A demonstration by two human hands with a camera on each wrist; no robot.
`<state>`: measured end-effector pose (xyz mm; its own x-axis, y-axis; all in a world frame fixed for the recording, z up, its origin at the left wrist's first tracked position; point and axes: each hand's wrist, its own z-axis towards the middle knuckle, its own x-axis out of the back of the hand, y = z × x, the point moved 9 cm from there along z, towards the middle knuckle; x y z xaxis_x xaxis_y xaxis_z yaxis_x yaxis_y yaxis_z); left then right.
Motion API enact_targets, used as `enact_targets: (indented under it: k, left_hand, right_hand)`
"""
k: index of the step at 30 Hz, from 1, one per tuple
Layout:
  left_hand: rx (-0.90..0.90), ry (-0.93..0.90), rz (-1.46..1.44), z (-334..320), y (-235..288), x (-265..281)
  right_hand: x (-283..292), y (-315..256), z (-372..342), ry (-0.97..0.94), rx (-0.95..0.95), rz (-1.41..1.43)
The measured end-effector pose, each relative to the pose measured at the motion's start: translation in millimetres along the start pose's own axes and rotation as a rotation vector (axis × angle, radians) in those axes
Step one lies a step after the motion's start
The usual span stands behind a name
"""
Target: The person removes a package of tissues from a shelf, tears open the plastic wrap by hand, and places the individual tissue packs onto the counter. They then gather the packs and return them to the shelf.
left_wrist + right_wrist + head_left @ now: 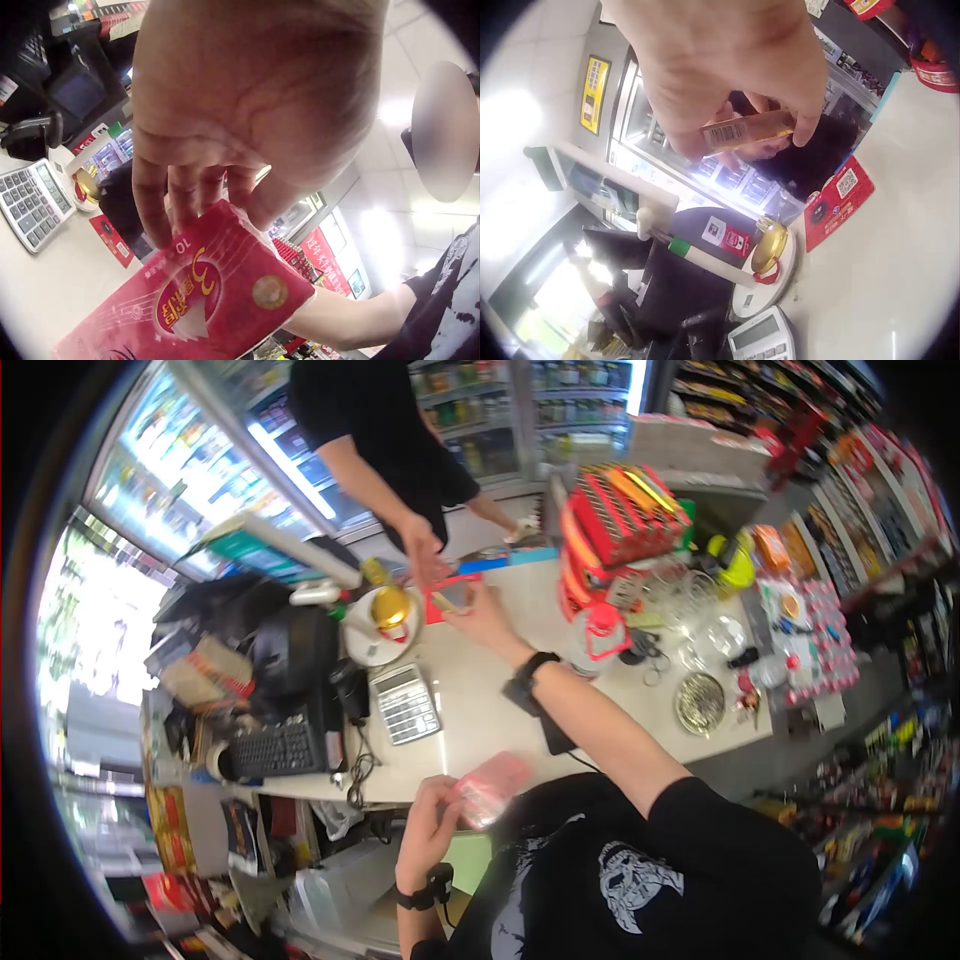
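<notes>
In my left hand (428, 822) I hold a red plastic-wrapped pack of tissues (236, 319) by one end, close to my body at the counter's near edge. The printing on it includes a yellow logo. My right hand (490, 622) reaches across the counter and pinches a small gold box, seemingly a cigarette pack (750, 131), between thumb and fingers. A barcode shows on its narrow side. Another person's hand (427, 555) is stretched out just beyond the pack. Below my right hand lies a red card with a QR code (841, 204).
A silver calculator (405, 705) lies on the white counter (480, 700), near a golden lucky-cat figure (390, 608) on a round white base. A keyboard (270, 748) sits left. Stacked red boxes (625, 525), glass jars and a coin dish (700, 703) stand right.
</notes>
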<state>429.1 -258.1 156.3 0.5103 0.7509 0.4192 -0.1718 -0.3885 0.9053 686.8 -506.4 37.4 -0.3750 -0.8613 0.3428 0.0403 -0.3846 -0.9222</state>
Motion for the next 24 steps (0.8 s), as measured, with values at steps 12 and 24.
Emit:
enact_targets:
  k: [12, 24]
  left_hand:
    - [0.128, 0.004, -0.183, 4, -17, -8]
    - [0.097, -0.066, -0.119, 26, -7, -14]
  right_hand:
    - [30, -29, 2, 0.203, -0.013, 0.155]
    - [59, -161, -213, -0.718, 0.574, -0.02]
